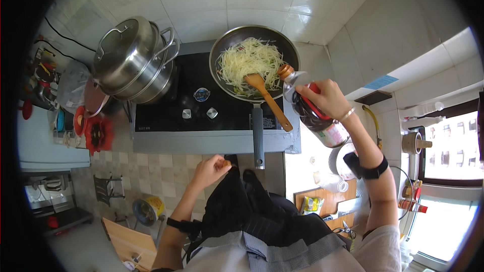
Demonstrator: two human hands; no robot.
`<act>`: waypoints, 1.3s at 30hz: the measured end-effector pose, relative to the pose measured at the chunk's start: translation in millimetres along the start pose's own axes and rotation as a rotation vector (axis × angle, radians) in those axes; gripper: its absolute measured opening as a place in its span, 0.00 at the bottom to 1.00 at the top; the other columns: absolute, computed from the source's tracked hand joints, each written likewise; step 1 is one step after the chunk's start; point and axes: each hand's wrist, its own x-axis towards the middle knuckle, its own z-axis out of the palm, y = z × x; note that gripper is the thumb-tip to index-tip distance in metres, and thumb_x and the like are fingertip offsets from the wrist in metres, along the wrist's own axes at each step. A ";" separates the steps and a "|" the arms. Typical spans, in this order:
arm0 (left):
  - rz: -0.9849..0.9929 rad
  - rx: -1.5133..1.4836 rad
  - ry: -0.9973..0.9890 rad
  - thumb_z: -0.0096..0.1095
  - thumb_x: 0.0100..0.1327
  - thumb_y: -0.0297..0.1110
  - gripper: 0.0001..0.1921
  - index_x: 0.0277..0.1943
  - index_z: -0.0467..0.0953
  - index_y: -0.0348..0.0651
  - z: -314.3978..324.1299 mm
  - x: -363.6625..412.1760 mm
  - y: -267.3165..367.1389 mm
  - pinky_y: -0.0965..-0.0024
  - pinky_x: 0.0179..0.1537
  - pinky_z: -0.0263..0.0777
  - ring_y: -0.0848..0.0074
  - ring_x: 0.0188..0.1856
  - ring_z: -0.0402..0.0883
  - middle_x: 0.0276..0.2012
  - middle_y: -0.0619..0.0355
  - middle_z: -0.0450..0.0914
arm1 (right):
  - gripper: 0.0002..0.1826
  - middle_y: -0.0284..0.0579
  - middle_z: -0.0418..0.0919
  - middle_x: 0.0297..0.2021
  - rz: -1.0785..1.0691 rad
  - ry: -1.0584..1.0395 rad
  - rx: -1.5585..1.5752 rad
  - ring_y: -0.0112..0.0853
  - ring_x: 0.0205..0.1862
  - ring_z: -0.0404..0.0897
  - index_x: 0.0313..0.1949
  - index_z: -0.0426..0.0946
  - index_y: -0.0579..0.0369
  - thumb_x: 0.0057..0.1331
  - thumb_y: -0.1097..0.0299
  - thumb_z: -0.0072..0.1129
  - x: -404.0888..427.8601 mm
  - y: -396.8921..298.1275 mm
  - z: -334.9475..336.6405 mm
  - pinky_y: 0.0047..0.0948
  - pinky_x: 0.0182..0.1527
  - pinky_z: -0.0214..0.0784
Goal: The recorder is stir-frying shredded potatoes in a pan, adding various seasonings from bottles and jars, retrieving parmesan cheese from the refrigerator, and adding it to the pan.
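Note:
My right hand [327,98] grips a large clear plastic bottle of dark sauce [312,115], its open orange neck tilted towards the right rim of a frying pan [293,51]. Pale shredded vegetable [249,60], with some green bits, lies in the pan. A wooden spatula [274,107] rests with its blade on the shreds and its handle over the rim. My left hand [212,170] holds a small orange-brown bottle cap [226,163] between its fingertips, in front of the stove edge. The pan's grey handle [258,136] points towards me. Whether sauce is flowing cannot be seen.
A lidded stainless steel steamer pot [132,60] stands on the left of the black gas stove [170,117]. On the right counter are a clear plastic bottle [331,182], a wooden board [298,198], a cleaver [348,207] and scissors [346,228]. Red containers [98,132] stand left.

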 end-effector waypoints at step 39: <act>-0.163 -0.123 0.212 0.64 0.55 0.39 0.14 0.35 0.73 0.36 3.4 -35.8 -39.5 0.76 0.25 0.66 0.76 0.23 0.75 0.24 0.57 0.78 | 0.39 0.60 0.78 0.24 0.158 -0.389 -0.261 0.45 0.26 0.80 0.26 0.77 0.72 0.52 0.35 0.53 152.9 5.4 39.0 0.35 0.34 0.73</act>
